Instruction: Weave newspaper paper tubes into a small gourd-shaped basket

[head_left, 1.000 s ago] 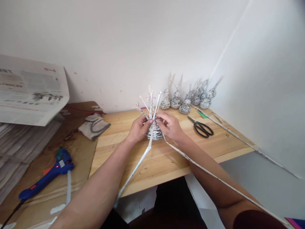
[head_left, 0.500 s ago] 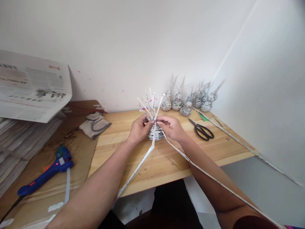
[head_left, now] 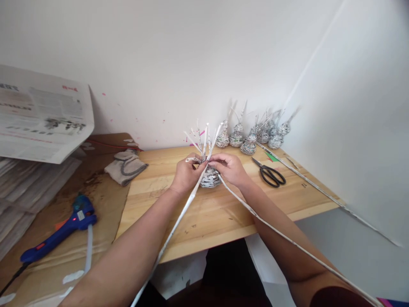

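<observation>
A small round basket woven from rolled newspaper [head_left: 210, 178] stands on the wooden table between my hands, with several paper stakes [head_left: 206, 138] sticking up from its top. My left hand [head_left: 188, 172] pinches a long paper strand [head_left: 180, 217] at the rim; the strand runs down toward me over the left forearm. With thumb and fingers closed, my right hand [head_left: 228, 168] grips the rim and the stakes' bases from the other side. A second paper strand [head_left: 255, 216] leaves the basket under that hand and trails along my right forearm. The fingertips partly hide the rim.
Several finished-looking woven paper gourds [head_left: 248, 145] stand by the wall. Black scissors [head_left: 270, 174] and a long paper rod [head_left: 300, 175] lie at right. Leftward are a grey cloth [head_left: 125, 166], a blue glue gun [head_left: 72, 226] on cardboard, and a newspaper [head_left: 44, 115] over stacked paper.
The long strand at my left hand has swung left and lies lower against the basket, uncovering more of its weave. My hands have barely shifted.
</observation>
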